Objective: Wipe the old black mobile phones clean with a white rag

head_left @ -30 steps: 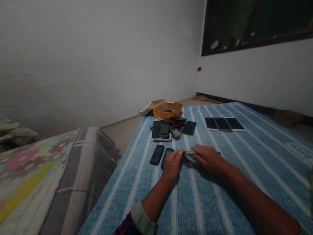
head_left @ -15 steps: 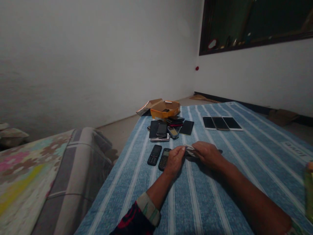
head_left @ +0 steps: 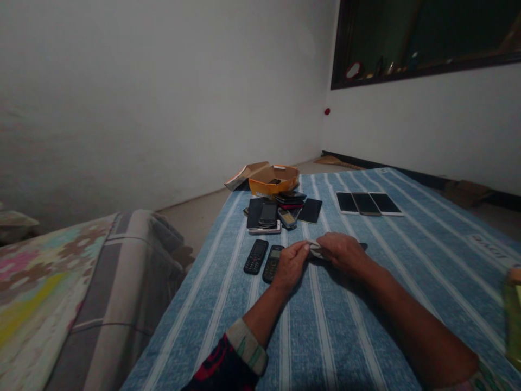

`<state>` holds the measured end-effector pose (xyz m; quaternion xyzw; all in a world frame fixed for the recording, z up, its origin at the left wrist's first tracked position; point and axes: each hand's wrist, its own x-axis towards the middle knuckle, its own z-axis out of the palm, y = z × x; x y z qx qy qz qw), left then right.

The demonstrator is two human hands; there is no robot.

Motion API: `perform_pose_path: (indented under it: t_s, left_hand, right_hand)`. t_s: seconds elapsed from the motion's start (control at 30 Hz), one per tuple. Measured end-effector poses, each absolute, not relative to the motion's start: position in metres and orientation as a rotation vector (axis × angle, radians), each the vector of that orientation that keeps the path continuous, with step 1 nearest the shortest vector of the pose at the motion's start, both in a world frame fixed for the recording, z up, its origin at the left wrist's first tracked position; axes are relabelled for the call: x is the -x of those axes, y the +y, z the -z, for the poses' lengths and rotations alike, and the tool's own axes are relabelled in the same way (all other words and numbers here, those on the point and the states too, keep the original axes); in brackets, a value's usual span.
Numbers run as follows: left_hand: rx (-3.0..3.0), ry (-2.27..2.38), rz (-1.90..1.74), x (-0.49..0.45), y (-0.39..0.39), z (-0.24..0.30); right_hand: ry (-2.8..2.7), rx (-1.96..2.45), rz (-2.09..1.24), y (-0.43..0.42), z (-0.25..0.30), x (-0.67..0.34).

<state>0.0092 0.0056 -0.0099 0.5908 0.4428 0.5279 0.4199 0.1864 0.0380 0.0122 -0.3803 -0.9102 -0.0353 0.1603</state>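
Observation:
My left hand [head_left: 290, 264] and my right hand [head_left: 342, 252] meet over the blue striped cloth [head_left: 366, 304]. Both pinch a small pale cloth [head_left: 315, 248] that lies over a dark phone, whose end [head_left: 363, 246] shows past my right hand. Just left of my left hand lie two black keypad phones [head_left: 256, 256] [head_left: 272, 262], side by side.
A pile of several phones [head_left: 280, 212] lies farther back, in front of an open orange cardboard box [head_left: 273, 181]. Three smartphones [head_left: 368, 203] lie in a row at the back right. A flowered mattress [head_left: 49, 288] is on the left. Something green [head_left: 513, 315] shows at the right edge.
My hands have stayed together on the pale cloth, shifting slightly. The view has drifted a little; a green object has come into view at the right edge.

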Motion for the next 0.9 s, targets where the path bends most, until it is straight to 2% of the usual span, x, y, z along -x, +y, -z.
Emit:
perform_pose_path:
  t_s: [0.57,0.9]
  left_hand:
    - [-1.508,1.144,-1.327,-0.007,0.007,0.009]
    - [-1.521,1.212,-1.342,-0.004,0.013,0.018]
  right_hand:
    - [-2.615,1.159,0.093,0.039,-0.021,-0.179]
    - [-2.613,1.251,-0.295,0.046,-0.04,-0.227]
